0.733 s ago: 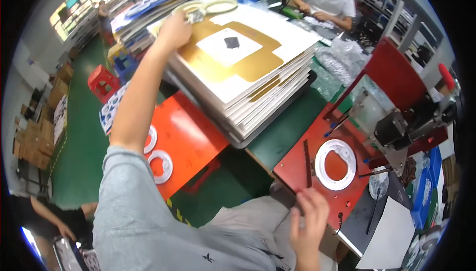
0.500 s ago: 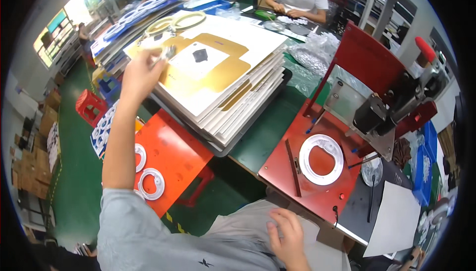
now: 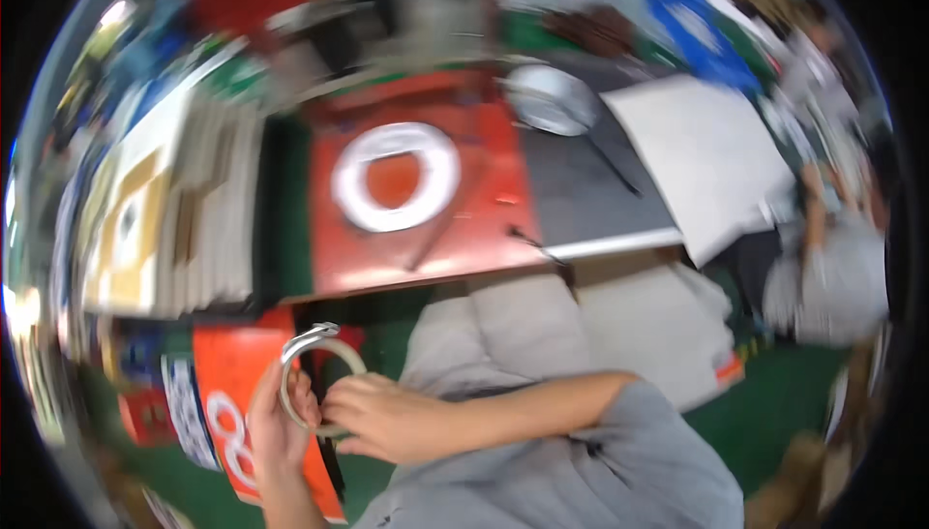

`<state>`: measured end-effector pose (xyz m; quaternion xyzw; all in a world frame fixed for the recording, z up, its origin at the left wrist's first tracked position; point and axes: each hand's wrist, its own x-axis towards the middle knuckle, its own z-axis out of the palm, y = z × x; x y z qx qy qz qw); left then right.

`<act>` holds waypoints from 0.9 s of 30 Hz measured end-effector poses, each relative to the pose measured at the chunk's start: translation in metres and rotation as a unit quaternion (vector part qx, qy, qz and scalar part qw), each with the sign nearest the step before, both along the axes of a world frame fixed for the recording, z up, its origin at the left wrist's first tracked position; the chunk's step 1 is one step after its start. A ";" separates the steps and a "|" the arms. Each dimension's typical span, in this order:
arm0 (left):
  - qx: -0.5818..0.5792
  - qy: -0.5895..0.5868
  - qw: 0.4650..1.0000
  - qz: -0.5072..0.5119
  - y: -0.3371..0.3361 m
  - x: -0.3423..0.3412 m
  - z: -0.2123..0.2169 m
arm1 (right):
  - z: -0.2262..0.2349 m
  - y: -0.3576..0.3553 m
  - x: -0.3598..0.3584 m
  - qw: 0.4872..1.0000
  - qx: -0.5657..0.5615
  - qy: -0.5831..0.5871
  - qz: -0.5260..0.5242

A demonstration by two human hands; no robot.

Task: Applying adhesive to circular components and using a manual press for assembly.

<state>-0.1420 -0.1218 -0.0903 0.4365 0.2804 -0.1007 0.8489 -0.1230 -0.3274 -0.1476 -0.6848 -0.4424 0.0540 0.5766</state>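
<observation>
My left hand [image 3: 281, 423] grips a pale beige ring [image 3: 350, 357] by its left side, low in front of me. Along the ring's upper left runs a shiny silver part [image 3: 312, 337]; whether it is one piece with the ring is too blurred to tell. My right hand [image 3: 382, 421] reaches across from the right, its bent fingers closed at the ring's lower right edge. On the red plate of a bench fixture [image 3: 426, 263] lies a white ring-shaped part [image 3: 440, 181], away from both hands.
Left of the fixture stands a stack of card sheets [image 3: 184, 229]. White rings [image 3: 230, 418] lie on an orange board [image 3: 218, 350] beside my left hand. A white sheet [image 3: 697, 161] and a round clear dish [image 3: 552, 98] rest on the dark bench. Another person [image 3: 823, 268] is at the right.
My view has swung right. My left hand has come from over the card stack down to my lap with the ring, and my right hand has moved left to meet it.
</observation>
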 end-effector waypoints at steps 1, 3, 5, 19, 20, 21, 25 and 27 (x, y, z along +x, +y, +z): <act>-0.106 0.025 0.994 0.024 0.002 -0.001 -0.018 | -0.013 0.001 -0.007 0.999 -0.033 -0.019 -0.014; -0.288 0.063 0.954 0.053 -0.006 0.009 -0.041 | -0.034 -0.007 -0.010 0.995 -0.069 -0.033 -0.071; -0.299 0.091 0.946 0.089 -0.005 0.014 -0.081 | -0.033 -0.025 -0.003 0.989 -0.115 0.094 0.025; 0.149 -0.340 0.912 -0.175 -0.047 0.050 -0.072 | 0.039 -0.119 0.056 0.955 0.143 0.217 -0.142; 0.163 -0.363 0.902 -0.167 -0.055 0.053 -0.073 | 0.043 -0.123 0.058 0.948 0.162 0.222 -0.161; 0.206 -0.361 0.889 -0.190 -0.060 0.053 -0.068 | 0.050 -0.127 0.058 0.949 0.163 0.193 -0.188; 0.062 -0.399 0.873 -0.273 -0.110 0.074 -0.045 | 0.065 -0.161 0.054 0.947 0.118 0.125 -0.271; 0.046 -0.383 0.883 -0.269 -0.114 0.073 -0.041 | 0.068 -0.161 0.055 0.941 0.117 0.144 -0.283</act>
